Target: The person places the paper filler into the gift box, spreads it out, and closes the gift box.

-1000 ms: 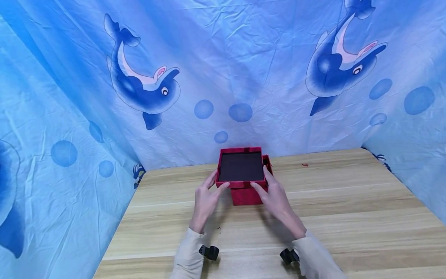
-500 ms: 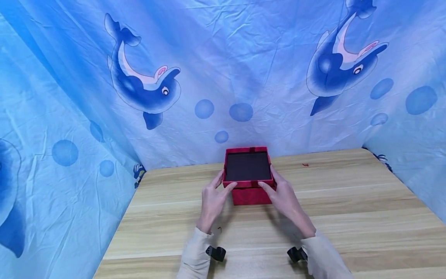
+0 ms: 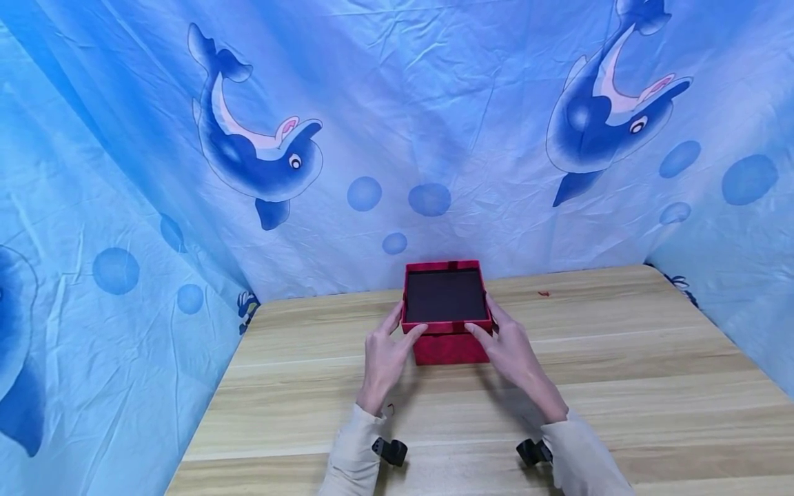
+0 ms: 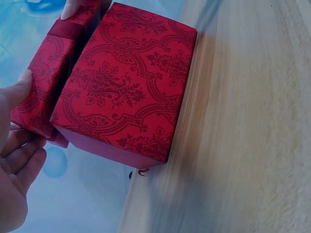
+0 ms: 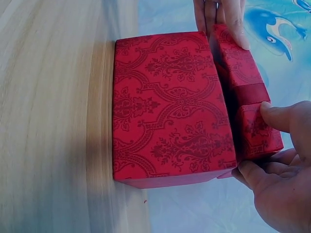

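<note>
A shallow red box lid (image 3: 446,295) shows a black panel inside its red rim, facing up in the head view. My left hand (image 3: 383,358) grips its left front corner, thumb on the front side. At the right front corner, my right hand (image 3: 515,351) grips it the same way. Directly below stands a red box (image 3: 451,349) on the table. Both wrist views show the dark damask pattern on the box (image 4: 121,87), and a satin ribbon (image 5: 251,93) across the lid's side. A narrow dark gap runs between lid and box; the box's inside is hidden.
The wooden table (image 3: 620,386) meets a blue dolphin-print cloth (image 3: 484,124) behind the box. A small red scrap (image 3: 543,294) lies at the back right, and a thin dark thread (image 3: 391,409) lies near the left wrist.
Both hands have carried the lid a little to the right, mostly in the first half second. It now covers the back right part of the box that showed before.
</note>
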Demonstrator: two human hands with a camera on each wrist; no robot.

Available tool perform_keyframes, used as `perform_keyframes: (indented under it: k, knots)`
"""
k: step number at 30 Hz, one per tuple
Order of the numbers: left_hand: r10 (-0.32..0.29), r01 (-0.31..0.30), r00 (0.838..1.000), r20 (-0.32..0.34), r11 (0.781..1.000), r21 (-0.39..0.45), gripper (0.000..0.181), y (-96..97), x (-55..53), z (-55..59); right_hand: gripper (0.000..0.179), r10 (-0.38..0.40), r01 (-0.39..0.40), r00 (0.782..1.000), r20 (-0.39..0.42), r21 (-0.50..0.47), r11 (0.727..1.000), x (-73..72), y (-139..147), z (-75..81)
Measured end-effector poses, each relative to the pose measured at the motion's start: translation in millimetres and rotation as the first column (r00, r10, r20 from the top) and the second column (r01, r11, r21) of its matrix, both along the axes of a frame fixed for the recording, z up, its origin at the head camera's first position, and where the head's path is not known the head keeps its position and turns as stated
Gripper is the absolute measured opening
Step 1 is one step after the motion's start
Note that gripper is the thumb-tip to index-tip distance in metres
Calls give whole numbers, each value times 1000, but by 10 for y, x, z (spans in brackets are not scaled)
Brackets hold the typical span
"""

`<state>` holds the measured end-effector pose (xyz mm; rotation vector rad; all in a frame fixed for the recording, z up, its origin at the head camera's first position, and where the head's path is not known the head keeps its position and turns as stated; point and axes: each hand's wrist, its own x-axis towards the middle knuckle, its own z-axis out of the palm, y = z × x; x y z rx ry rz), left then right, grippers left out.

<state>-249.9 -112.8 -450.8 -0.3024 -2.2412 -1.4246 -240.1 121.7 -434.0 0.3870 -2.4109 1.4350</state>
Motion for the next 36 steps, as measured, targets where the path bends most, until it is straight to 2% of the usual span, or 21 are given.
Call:
perform_keyframes:
  k: [8,14,19,25,29,31,34,36]
  knots:
    - [4,-4,1000,-10,1000,6,72,22,-11,-7,75,0,0,1000,15,-7,1000,1,9,-5]
    - [23,-24,1000,10,998,65,67,61,-26,-11,75,37,-33,999,32,-121,992,-18,-15,-10]
    - [3,-4,1000,8,994,114,64,79,-40,6,70,56,-42,998,38,-298,954,-45,-58,22]
    - [-7,11,999,-34,995,96,65,88,-83,24,63,39,-15,998,51,-405,914,-87,-90,174]
    - [17,-13,997,-77,999,49,62,102,-123,17,69,22,8,998,63,-438,899,-117,-105,289]
    - [19,-15,996,-92,999,43,58,112,-138,12,72,4,25,998,65,-430,902,-136,-113,321]
    - [-1,10,994,-108,997,80,56,131,-152,9,75,-13,37,998,61,-413,910,-164,-121,337]
    - [-20,37,992,-126,990,133,54,145,-160,14,74,-13,22,1000,27,-399,917,-184,-121,328]
